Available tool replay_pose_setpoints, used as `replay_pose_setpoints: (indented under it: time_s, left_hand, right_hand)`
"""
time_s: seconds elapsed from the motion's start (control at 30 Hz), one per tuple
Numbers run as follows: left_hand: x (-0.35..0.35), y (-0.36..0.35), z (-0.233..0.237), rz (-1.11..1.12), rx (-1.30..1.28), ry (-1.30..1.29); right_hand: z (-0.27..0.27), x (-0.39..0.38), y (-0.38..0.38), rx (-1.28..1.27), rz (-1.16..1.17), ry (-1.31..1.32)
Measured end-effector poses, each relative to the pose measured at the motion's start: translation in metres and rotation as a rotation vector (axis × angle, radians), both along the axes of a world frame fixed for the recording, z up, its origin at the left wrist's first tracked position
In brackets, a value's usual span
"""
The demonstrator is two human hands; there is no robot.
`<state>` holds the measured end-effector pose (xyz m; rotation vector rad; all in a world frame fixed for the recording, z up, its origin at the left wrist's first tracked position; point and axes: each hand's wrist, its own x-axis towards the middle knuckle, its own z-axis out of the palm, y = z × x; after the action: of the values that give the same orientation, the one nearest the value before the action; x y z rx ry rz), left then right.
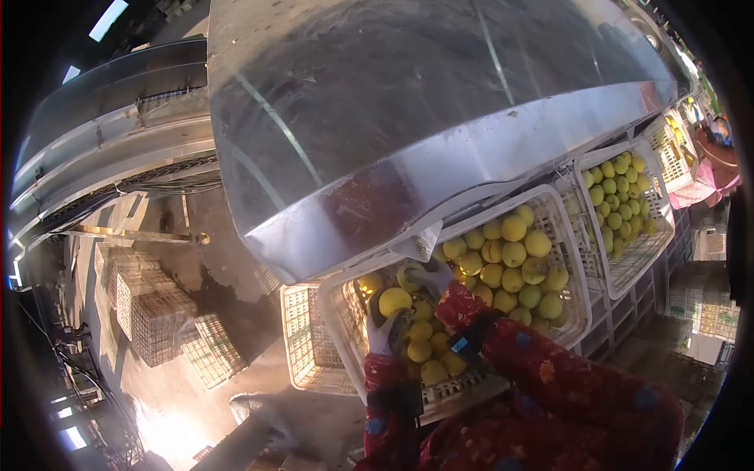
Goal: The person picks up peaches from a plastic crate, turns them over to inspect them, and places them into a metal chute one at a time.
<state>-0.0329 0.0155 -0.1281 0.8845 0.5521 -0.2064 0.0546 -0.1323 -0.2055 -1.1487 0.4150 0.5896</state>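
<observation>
A white plastic crate (577, 267) full of round yellow-green fruits (514, 255) stands below the edge of a metal table. My left hand (385, 328), in a pale glove, is at the crate's left part, its fingers around a larger yellow fruit (394, 301). To its right, my right hand (430, 279), gloved too, is closed on a greenish fruit (408, 276) near the crate's upper edge. Other fruits lie under and between the hands. Both sleeves are red and patterned.
The metal table (377, 102) spans the top. An empty-looking crate (310, 337) adjoins on the left; another fruit crate (667, 228) stands right. Stacked crates (157, 318) are on the floor at left. A person in pink (711, 177) is at far right.
</observation>
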Motion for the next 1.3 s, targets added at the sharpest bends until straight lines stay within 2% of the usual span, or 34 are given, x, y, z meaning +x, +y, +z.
replay_pose_setpoints:
  time_s: [0.03, 0.07, 0.13, 0.17, 0.2, 0.23, 0.27, 0.4, 0.47, 0.53, 0.6, 0.63, 0.7, 0.73, 0.77, 0.8, 0.87, 0.97, 1.07, 1.17, 1.2, 1.27, 1.3]
  left_hand:
    - [-0.008, 0.001, -0.004, -0.03, 0.204, -0.116]
    - [-0.012, 0.0, -0.003, -0.057, 0.408, -0.232]
    - [-0.022, 0.003, 0.021, -0.127, 0.405, -0.226]
    - [-0.027, 0.005, 0.032, -0.162, 0.404, -0.223]
    - [-0.023, -0.006, 0.058, -0.048, 0.229, -0.174]
    - [-0.023, -0.01, 0.065, -0.016, 0.184, -0.149]
    - [-0.023, -0.015, 0.072, 0.018, 0.14, -0.125]
    - [-0.025, -0.018, 0.079, -0.082, 0.324, -0.164]
    - [-0.022, -0.018, 0.09, -0.013, 0.208, -0.224]
    - [-0.01, -0.017, 0.132, 0.138, -0.038, -0.318]
    - [-0.006, -0.012, 0.147, 0.102, 0.122, -0.339]
    - [-0.005, -0.009, 0.151, 0.088, 0.205, -0.346]
    - [0.002, -0.006, 0.151, 0.008, 0.592, -0.499]
    - [0.004, -0.002, 0.146, -0.018, 0.671, -0.533]
    - [0.007, -0.001, 0.147, 0.003, 0.561, -0.526]
    - [0.01, 0.001, 0.147, 0.027, 0.451, -0.516]
    - [0.014, -0.005, 0.154, 0.162, -0.156, -0.391]
    - [0.022, -0.004, 0.147, 0.082, -0.129, -0.416]
    - [0.025, -0.01, 0.122, -0.027, -0.112, -0.364]
    - [0.032, -0.014, 0.126, 0.031, -0.178, -0.414]
    - [0.027, -0.004, 0.113, -0.019, -0.098, -0.363]
    - [0.002, 0.009, 0.039, -0.177, 0.363, -0.264]
    - [-0.01, 0.012, 0.016, -0.272, 0.59, -0.205]
  right_hand:
    - [0.015, -0.008, -0.007, 0.083, 0.033, -0.005]
    - [0.057, -0.016, -0.013, 0.165, 0.069, -0.01]
    - [0.106, -0.034, -0.028, 0.39, 0.21, -0.061]
    - [0.127, -0.036, -0.03, 0.089, 0.282, -0.262]
    - [0.15, -0.039, -0.033, -0.219, 0.348, -0.454]
    - [0.169, -0.042, -0.036, -0.534, 0.407, -0.638]
    - [0.181, -0.042, -0.038, -0.557, 0.386, -0.717]
    - [0.217, -0.042, -0.041, -0.649, 0.291, -0.974]
    - [0.228, -0.044, -0.037, -0.698, 0.216, -1.003]
    - [0.241, -0.038, -0.031, -0.798, 0.127, -0.931]
    - [0.242, -0.019, -0.019, -0.856, -0.016, -0.844]
    - [0.238, 0.002, -0.012, -0.953, -0.007, -0.895]
    - [0.229, 0.045, 0.007, -1.156, -0.006, -1.004]
    - [0.224, 0.063, 0.02, -1.262, -0.017, -1.062]
    - [0.221, 0.071, 0.028, -1.369, -0.031, -1.119]
    - [0.229, 0.068, 0.024, -1.135, -0.038, -1.002]
    - [0.26, 0.053, -0.001, -0.688, -0.048, -0.747]
    - [0.279, 0.014, -0.019, -0.631, 0.245, -1.223]
    - [0.257, -0.009, -0.008, -0.733, 0.268, -1.16]
    - [0.253, 0.005, -0.003, -0.933, 0.096, -1.129]
    - [0.237, 0.017, -0.003, -0.933, 0.077, -1.117]
    - [0.219, 0.055, 0.013, -1.101, 0.085, -1.073]
    - [0.217, 0.068, 0.016, -1.135, 0.079, -1.143]
